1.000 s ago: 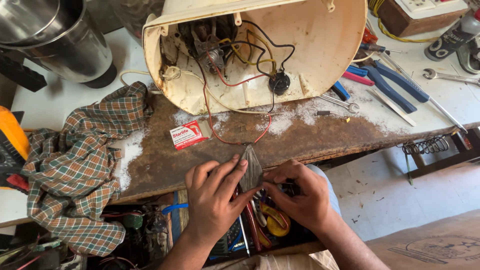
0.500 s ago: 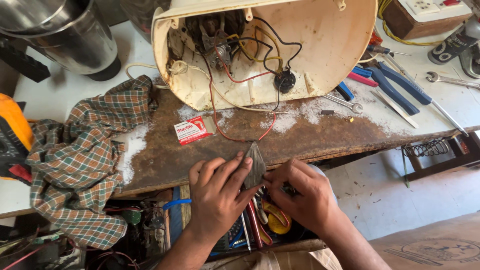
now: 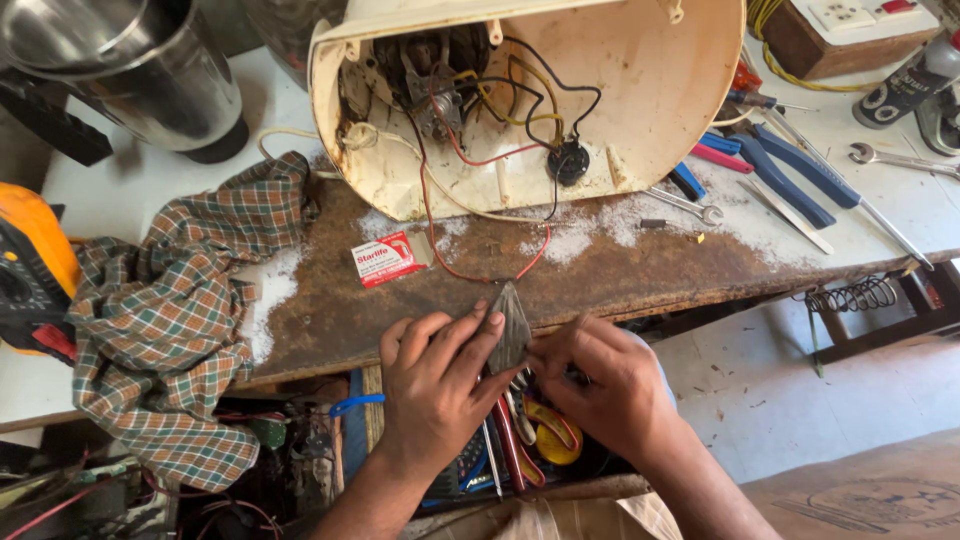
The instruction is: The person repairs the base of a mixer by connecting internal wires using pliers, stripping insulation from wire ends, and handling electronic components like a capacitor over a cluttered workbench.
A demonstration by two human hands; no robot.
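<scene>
A small grey piece of abrasive paper [image 3: 510, 325] stands on edge between the two hands, just in front of the near edge of the rusty workbench top [image 3: 620, 275]. The left hand [image 3: 435, 385] pinches it from the left, with thumb and fingers closed around its lower part, so that the pointed top sticks up above the fingertips. The right hand [image 3: 610, 385] is closed narrowly just to the right of the paper, its fingertips meeting the paper's lower edge; what it pinches there is too small to tell. Below both hands lies an open drawer of tools [image 3: 520, 450] with red and yellow handles. Beyond the paper, on the bench, a small red and white packet [image 3: 388, 259] lies flat near a red wire [image 3: 480, 270] that runs out of an overturned cream appliance housing [image 3: 640, 80], whose motor and wiring show inside. A checked cloth [image 3: 170, 330] is draped over the bench's left end, with a steel jar [image 3: 130, 70] behind it. Blue-handled pliers [image 3: 790, 180] and a spanner [image 3: 900, 158] lie well apart to the right.
</scene>
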